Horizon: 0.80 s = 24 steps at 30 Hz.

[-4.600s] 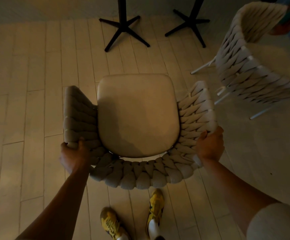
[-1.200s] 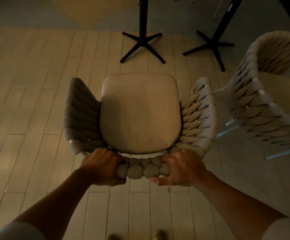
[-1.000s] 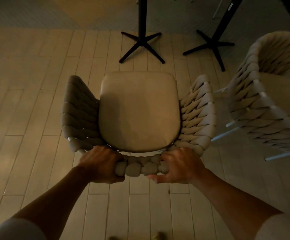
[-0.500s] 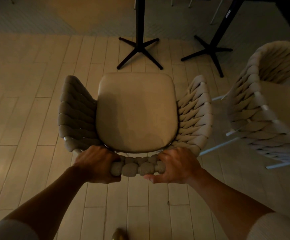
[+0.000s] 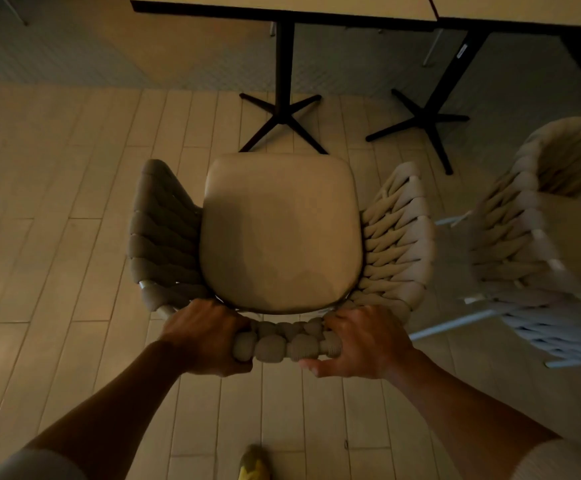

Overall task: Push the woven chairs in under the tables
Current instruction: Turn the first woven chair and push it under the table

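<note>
The woven chair (image 5: 282, 233), short of the table (image 5: 282, 8), is gripped at its backrest by left hand (image 5: 206, 336) and right hand (image 5: 365, 341); a straight forward push is judged next.

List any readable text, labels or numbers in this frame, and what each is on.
No legible text.
small white sticker on the black metal table post, right-hand table: too small and blurred to read.
No markings visible on the beige woven rope chair.
</note>
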Tool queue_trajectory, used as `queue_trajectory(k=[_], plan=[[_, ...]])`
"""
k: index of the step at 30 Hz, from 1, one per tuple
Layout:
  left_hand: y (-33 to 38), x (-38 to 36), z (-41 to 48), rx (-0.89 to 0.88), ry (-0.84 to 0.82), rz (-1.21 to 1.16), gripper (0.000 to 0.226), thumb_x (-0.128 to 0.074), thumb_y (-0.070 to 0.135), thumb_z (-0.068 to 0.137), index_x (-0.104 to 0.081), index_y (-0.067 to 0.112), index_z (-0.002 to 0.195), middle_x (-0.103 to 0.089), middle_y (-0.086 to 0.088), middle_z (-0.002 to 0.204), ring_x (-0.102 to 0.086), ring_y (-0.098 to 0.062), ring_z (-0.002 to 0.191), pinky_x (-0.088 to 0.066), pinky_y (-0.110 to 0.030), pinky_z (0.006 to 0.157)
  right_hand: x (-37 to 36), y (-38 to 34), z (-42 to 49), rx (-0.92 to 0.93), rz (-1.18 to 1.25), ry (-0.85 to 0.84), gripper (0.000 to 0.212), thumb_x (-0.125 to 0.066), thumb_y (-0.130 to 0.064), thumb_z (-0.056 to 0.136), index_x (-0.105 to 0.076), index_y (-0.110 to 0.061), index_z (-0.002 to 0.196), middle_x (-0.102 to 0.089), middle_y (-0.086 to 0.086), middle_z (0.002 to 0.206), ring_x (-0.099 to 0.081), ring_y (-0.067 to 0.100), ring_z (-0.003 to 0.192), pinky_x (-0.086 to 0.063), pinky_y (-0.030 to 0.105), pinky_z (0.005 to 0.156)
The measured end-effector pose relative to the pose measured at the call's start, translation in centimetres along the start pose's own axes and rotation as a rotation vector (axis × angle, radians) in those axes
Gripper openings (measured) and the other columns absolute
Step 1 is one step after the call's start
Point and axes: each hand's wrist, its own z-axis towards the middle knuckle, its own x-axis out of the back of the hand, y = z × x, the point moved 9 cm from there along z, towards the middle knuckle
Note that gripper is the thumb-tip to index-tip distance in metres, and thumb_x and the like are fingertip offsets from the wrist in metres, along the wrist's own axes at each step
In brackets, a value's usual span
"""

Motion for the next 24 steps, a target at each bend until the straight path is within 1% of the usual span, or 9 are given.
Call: queue_trajectory(k=[8, 12, 17, 21, 24], plan=[[-2.2, 2.8, 3.4, -0.039, 0.044, 0.041, 0.059, -0.045, 0.082, 0.068, -0.063, 0.045, 0.110, -0.071, 0.021, 0.092, -0.064, -0.001, 0.081, -0.054, -0.025, 0.074, 1.3, 1.6, 4.3, -0.003, 0.012, 0.055, 0.081, -0.043, -0.104, 0.067, -0.072, -0.029, 0.081, -0.071, -0.009, 0.074, -0.066, 0.013, 0.066, -0.049, 0.028, 0.054], [-3.2, 3.6, 4.7, -0.044, 0.038, 0.035, 0.058, -0.045, 0.082, 0.067, -0.064, 0.045, 0.109, -0.070, 0.020, 0.091, -0.064, -0.002, 0.082, -0.051, -0.025, 0.073, 1.8, 2.2, 6.0, -0.005, 0.003, 0.057, 0.080, -0.042, -0.104, 0.067, -0.072, -0.031, 0.082, -0.072, -0.010, 0.076, -0.067, 0.013, 0.067, -0.049, 0.028, 0.054], [-4.2, 4.2, 6.2, -0.050, 0.020, 0.030, 0.058, -0.046, 0.081, 0.068, -0.063, 0.046, 0.110, -0.070, 0.021, 0.091, -0.064, -0.001, 0.082, -0.055, -0.027, 0.075, 1.7, 3.0, 7.6, -0.012, 0.015, 0.041, 0.085, -0.038, -0.105, 0.067, -0.073, -0.029, 0.083, -0.072, -0.009, 0.079, -0.067, 0.015, 0.071, -0.052, 0.032, 0.059], [-4.7, 4.8, 7.2, -0.056, 0.020, 0.030, 0.057, -0.046, 0.080, 0.067, -0.063, 0.046, 0.111, -0.070, 0.021, 0.093, -0.064, -0.002, 0.084, -0.053, -0.025, 0.076, 1.7, 3.8, 8.8, -0.015, 0.008, 0.052, 0.085, -0.039, -0.105, 0.066, -0.072, -0.028, 0.079, -0.072, -0.008, 0.075, -0.067, 0.016, 0.068, -0.051, 0.031, 0.056], [-5.2, 5.5, 8.2, -0.052, 0.021, 0.030, 0.058, -0.046, 0.079, 0.066, -0.063, 0.046, 0.110, -0.071, 0.021, 0.094, -0.065, -0.003, 0.085, -0.054, -0.027, 0.077, 1.7, 4.4, 9.9, -0.012, 0.006, 0.050, 0.086, -0.040, -0.105, 0.066, -0.071, -0.027, 0.078, -0.071, -0.008, 0.074, -0.066, 0.016, 0.067, -0.049, 0.030, 0.055]])
